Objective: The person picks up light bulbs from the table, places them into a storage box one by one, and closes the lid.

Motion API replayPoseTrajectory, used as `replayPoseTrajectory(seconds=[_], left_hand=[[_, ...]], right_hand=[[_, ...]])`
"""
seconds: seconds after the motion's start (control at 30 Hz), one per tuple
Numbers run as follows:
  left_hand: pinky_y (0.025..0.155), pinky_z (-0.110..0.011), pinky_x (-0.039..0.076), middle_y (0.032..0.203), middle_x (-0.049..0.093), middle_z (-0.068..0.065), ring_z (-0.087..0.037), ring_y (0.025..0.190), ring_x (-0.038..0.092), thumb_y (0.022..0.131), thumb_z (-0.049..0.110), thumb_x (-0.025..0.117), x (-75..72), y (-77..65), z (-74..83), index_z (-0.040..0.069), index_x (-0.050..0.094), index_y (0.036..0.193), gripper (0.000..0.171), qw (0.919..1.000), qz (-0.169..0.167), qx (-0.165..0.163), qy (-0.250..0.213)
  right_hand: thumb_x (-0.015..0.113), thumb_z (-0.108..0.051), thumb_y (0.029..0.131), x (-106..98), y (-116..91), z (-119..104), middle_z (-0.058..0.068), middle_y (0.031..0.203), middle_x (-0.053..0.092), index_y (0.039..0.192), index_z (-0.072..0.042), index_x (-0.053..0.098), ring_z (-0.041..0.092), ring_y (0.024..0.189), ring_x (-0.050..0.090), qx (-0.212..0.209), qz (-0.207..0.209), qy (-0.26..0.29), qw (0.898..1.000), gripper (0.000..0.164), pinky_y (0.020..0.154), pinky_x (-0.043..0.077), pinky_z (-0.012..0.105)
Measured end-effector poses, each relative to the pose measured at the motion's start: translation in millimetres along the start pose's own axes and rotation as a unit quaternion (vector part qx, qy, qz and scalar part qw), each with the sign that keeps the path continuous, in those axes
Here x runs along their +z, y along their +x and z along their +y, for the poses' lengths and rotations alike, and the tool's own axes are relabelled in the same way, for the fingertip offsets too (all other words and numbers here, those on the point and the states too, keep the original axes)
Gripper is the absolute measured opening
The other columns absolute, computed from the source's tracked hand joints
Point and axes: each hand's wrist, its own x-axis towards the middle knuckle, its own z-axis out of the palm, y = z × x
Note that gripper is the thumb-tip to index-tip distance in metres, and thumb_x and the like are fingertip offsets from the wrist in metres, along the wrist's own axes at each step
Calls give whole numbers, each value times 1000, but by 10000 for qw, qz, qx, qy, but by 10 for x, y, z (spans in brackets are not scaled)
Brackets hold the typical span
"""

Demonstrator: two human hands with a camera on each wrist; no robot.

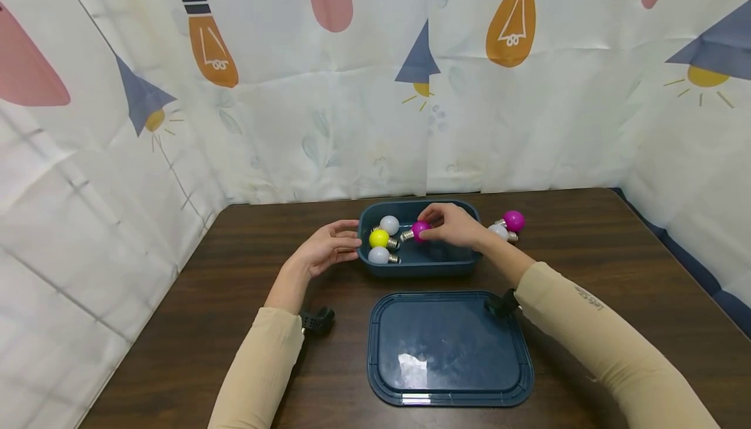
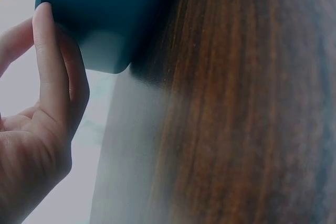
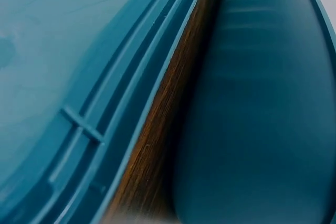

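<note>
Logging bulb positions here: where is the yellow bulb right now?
In the head view, the yellow bulb lies in the left end of the blue container, between a rear white bulb and a front white bulb.

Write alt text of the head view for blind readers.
A person's right hand pinches a magenta bulb in or just above a blue bin; the left hand touches its left end. A yellow bulb and two white bulbs lie inside. Two more bulbs, magenta and white, lie right of the bin; a lid lies in front.
</note>
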Motion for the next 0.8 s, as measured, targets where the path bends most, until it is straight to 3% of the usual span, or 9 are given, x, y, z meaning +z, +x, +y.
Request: replayPoseTrajectory(seconds=[0.23, 0.8], left_hand=[[84, -29, 60, 136, 52, -27, -17, 89, 68, 102, -1, 60, -3, -3, -4, 0, 33, 156, 61, 10000, 5, 35, -12], [85, -28, 60, 140, 48, -31, -17, 90, 68, 103, 0, 60, -14, 19, -10, 1, 33, 157, 61, 10000, -16, 23, 37]], right_hand=[[76, -18, 95, 23, 58, -13, 20, 128, 63, 126, -3, 63, 31, 106, 64, 296, 46, 50, 9995, 37, 90, 58, 40], [77, -23, 95, 115, 174, 47, 16, 125, 67, 127, -8, 69, 31, 115, 61, 213, 138, -286, 9993, 36, 96, 53, 44]])
